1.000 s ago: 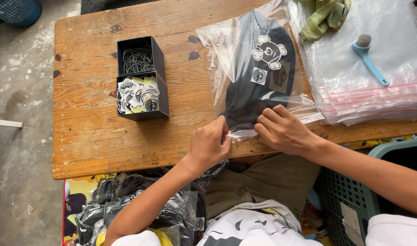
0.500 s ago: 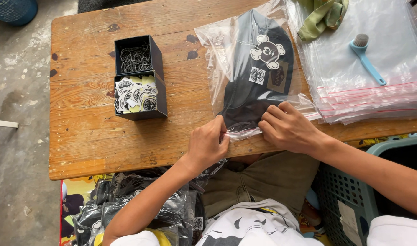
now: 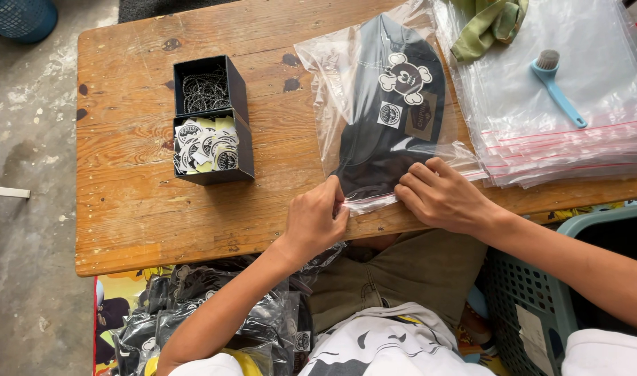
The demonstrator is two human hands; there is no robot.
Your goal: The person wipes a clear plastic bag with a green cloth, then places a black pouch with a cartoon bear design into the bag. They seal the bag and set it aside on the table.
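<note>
A clear plastic zip bag [image 3: 332, 83] lies on the wooden table [image 3: 130, 223] with a folded black garment [image 3: 384, 150] inside, printed with a white cartoon skull and small tags. My left hand [image 3: 317, 219] pinches the bag's near edge at its left corner. My right hand [image 3: 440, 195] presses fingers down on the same edge, a little to the right. Both hands are at the table's front edge.
A black two-part box [image 3: 208, 120] holds chains and round stickers at left. A stack of empty zip bags [image 3: 583, 150] with a blue brush [image 3: 556, 87] and green cloth [image 3: 489, 24] lies right. Packed bags [image 3: 193, 313] sit below; a teal basket [image 3: 534, 292] stands right.
Both hands have stayed on the bag's near edge. My left hand's fingers have closed a bit more on the corner, and the view has shifted slightly.
</note>
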